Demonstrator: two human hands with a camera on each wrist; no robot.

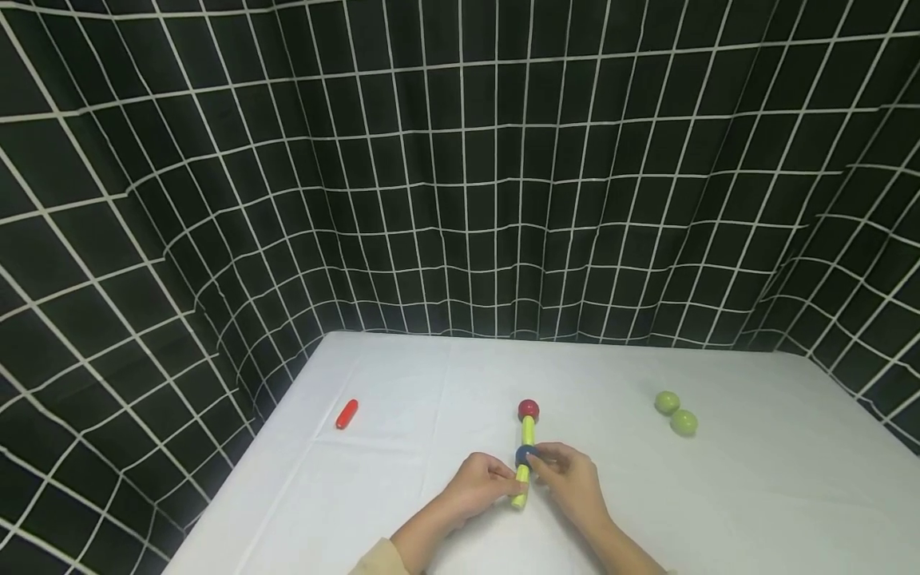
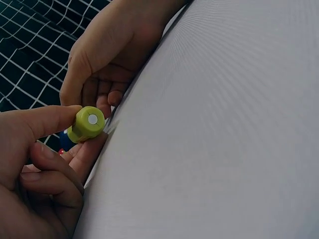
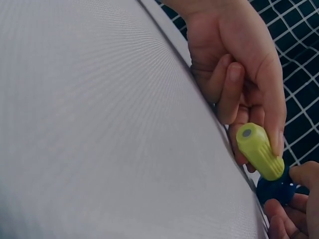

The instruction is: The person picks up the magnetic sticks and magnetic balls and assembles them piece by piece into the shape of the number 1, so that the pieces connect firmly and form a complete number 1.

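My left hand (image 1: 480, 489) pinches a yellow-green rod (image 1: 521, 489) between thumb and fingers; the rod's flat end with a round pale inset faces the left wrist camera. At its far end, the rod meets a blue ball (image 1: 526, 455), which my right hand (image 1: 573, 483) grips between thumb and fingers. Beyond the ball, a second yellow-green rod (image 1: 528, 431) runs away from me to a red ball (image 1: 528, 410). These pieces form a nearly straight line on the table. In the right wrist view, the near rod (image 3: 259, 149) touches the blue ball (image 3: 276, 188).
A white cloth covers the table (image 1: 402, 375). An orange-red rod (image 1: 347, 414) lies at the left. Two light green balls (image 1: 667, 402) sit close together at the right. Black curtains (image 1: 503, 160) with a white grid stand behind and at both sides.
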